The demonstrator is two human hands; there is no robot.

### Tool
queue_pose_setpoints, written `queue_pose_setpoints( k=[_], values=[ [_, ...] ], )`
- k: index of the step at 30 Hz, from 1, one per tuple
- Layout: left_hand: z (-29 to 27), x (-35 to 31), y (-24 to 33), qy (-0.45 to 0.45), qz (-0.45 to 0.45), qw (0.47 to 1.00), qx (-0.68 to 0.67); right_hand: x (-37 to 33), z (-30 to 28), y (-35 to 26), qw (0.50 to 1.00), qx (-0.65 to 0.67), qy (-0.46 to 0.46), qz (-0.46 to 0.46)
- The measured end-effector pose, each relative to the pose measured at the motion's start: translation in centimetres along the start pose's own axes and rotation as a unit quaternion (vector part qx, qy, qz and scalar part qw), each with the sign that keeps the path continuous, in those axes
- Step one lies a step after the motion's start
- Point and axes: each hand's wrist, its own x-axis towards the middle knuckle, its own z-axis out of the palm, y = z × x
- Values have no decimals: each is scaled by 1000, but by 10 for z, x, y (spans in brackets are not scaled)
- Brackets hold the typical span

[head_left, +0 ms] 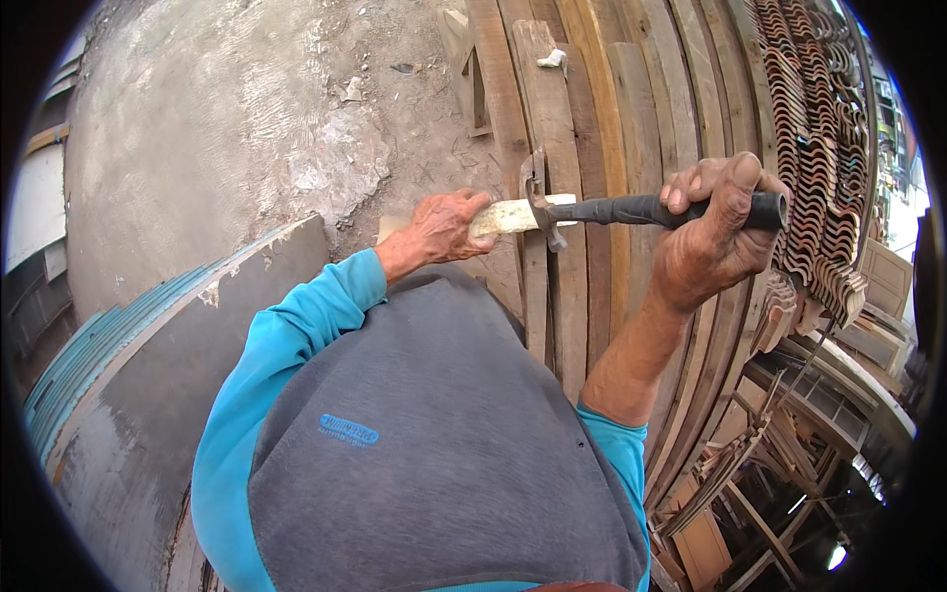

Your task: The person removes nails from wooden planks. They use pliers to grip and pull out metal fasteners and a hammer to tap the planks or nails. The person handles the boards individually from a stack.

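Note:
My left hand point(442, 227) is closed around the near end of a short pale, yellowish-white piece point(501, 219), perhaps wood. In my right hand point(717, 222) is a hammer point(623, 210) with a dark handle, fingers wrapped near the handle's end. Its metal head point(537, 202) lies across the pale piece in this view, and the piece's far end shows beyond it. Whether head and piece touch, I cannot tell. Both are over the stacked wooden planks point(592, 128) in front of me.
A small white scrap point(553, 59) lies on the far planks. Stacked wavy roof tiles point(804, 148) stand on the right, with loose timber point(779, 474) below. Dusty concrete floor point(217, 128) spreads at left, beside grey slabs point(227, 326) with blue edges.

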Motion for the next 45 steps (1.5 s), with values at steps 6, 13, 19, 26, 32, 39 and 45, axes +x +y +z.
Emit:
queue_pose_setpoints(
  k=[6,13,19,26,32,39,45],
  values=[
    [17,-2,-1,-53,-33,998,20,28,38,36,977,-190,-63,73],
    [9,10,-3,-90,-47,995,21,75,93,128,955,-230,-188,-27],
    [8,8,4,-53,-31,998,29,85,95,147,905,-383,-166,-79],
    [6,24,7,-83,56,988,119,34,64,57,981,-167,-103,12],
    [17,23,1,-84,26,994,65,58,41,47,966,74,-179,173],
    [21,27,8,-91,-8,993,75,48,54,47,992,-24,-113,41],
    [20,24,10,-102,-88,991,30,3,30,43,990,-48,-118,-56]
  ],
)
